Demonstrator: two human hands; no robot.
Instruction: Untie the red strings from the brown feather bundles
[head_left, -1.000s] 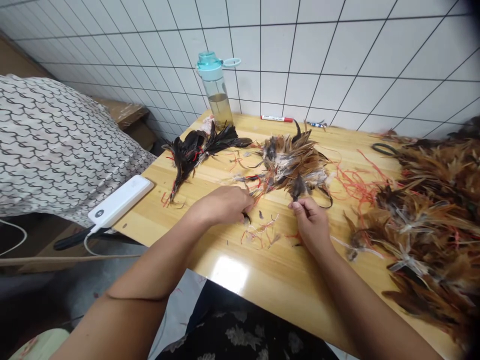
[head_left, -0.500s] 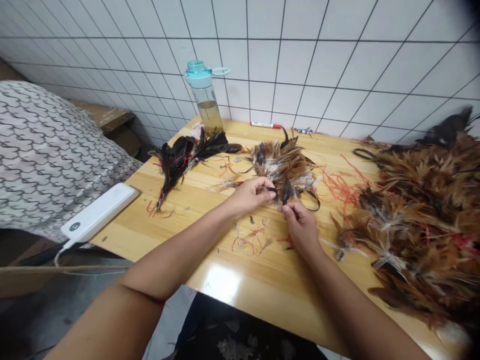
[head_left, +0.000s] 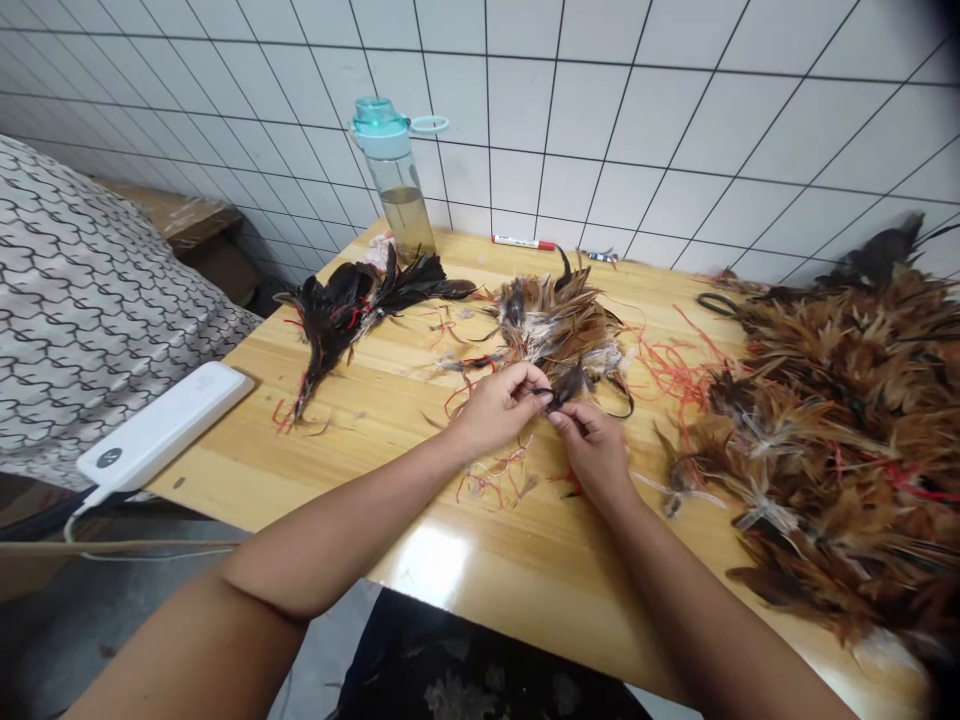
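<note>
Near the middle of the wooden table, my left hand (head_left: 501, 405) is closed in a pinch on a small dark feather. Close against it, my right hand (head_left: 596, 440) pinches a dark feather (head_left: 568, 386) whose broad end points up and away. The fingertips of both hands nearly meet, and they cover the feather bases. Just beyond them lies a loose pile of brown and grey feathers (head_left: 559, 315). Scraps of red and white string (head_left: 499, 480) lie on the table below my hands.
Black feather bundles (head_left: 352, 300) lie at left, near a water bottle (head_left: 397, 190). A white power bank (head_left: 165, 420) rests at the table's left edge. A large heap of brown feathers (head_left: 847, 420) fills the right side, beside tangled red string (head_left: 679, 370). A red marker (head_left: 523, 242) lies by the wall.
My hands have come together, the left fingertips now almost touching the right ones. The dark feather in my right hand has tilted. The whole view has shifted slightly.
</note>
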